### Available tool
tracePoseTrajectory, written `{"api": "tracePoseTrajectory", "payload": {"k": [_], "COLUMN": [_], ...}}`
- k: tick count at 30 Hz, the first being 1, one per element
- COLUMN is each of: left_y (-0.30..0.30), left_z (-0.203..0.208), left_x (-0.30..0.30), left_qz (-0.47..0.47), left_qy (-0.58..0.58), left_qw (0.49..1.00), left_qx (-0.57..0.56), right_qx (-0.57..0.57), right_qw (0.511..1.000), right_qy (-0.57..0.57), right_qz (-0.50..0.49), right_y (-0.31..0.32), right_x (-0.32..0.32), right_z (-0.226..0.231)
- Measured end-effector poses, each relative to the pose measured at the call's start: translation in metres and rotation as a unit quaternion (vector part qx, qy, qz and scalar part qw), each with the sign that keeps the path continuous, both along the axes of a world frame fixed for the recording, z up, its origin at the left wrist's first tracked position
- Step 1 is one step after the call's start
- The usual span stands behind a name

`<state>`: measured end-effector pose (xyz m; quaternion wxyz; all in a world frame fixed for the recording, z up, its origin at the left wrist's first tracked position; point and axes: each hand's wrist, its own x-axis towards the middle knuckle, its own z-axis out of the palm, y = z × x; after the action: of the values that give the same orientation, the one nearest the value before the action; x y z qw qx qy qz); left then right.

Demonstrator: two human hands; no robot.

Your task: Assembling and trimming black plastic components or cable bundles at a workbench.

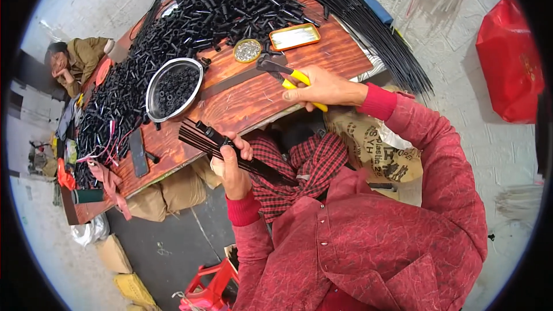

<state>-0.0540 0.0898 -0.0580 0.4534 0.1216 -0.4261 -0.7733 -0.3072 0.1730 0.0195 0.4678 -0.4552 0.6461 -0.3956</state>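
My left hand [234, 158] is closed round what looks like a folded black umbrella frame [203, 138], a tight bundle of thin ribs about a thicker tube. Its rib ends spread out over the table edge, and the rest slants down toward my lap. In my right hand [327, 87], a pair of pliers [275, 69] with yellow handles is gripped above the table, the dark jaws pointing left and away from me. Just beyond the jaws are a round dish of small silvery pieces [247, 50] and a yellow-rimmed tray of fine pale pins [294, 37].
A big heap of black plastic tubes [242, 6] covers the far and left part of the wooden table [247, 99]. A steel bowl [151, 103] holds small black rings. Long black rods [391, 40] overhang the right end. A phone [138, 152] lies left; another person [80, 63] sits beyond.
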Motion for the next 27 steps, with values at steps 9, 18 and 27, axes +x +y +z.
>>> {"api": "tracePoseTrajectory", "payload": {"k": [9, 18, 27], "left_y": [-0.020, -0.035, -0.049], "left_z": [-0.018, -0.022, -0.034], "left_x": [0.015, -0.006, -0.005], "left_qz": [0.045, 0.011, 0.019], "left_qy": [-0.012, -0.017, -0.013], "left_qw": [0.998, 0.998, 0.994], "left_qx": [0.040, 0.067, 0.103], "right_qx": [-0.123, -0.153, -0.158], "right_qw": [0.872, 0.831, 0.772], "right_qy": [0.469, 0.535, 0.614], "right_qz": [-0.062, 0.030, 0.043], "right_y": [-0.077, -0.156, -0.200], "right_x": [-0.084, -0.066, -0.073], "right_z": [-0.042, -0.072, -0.105]}}
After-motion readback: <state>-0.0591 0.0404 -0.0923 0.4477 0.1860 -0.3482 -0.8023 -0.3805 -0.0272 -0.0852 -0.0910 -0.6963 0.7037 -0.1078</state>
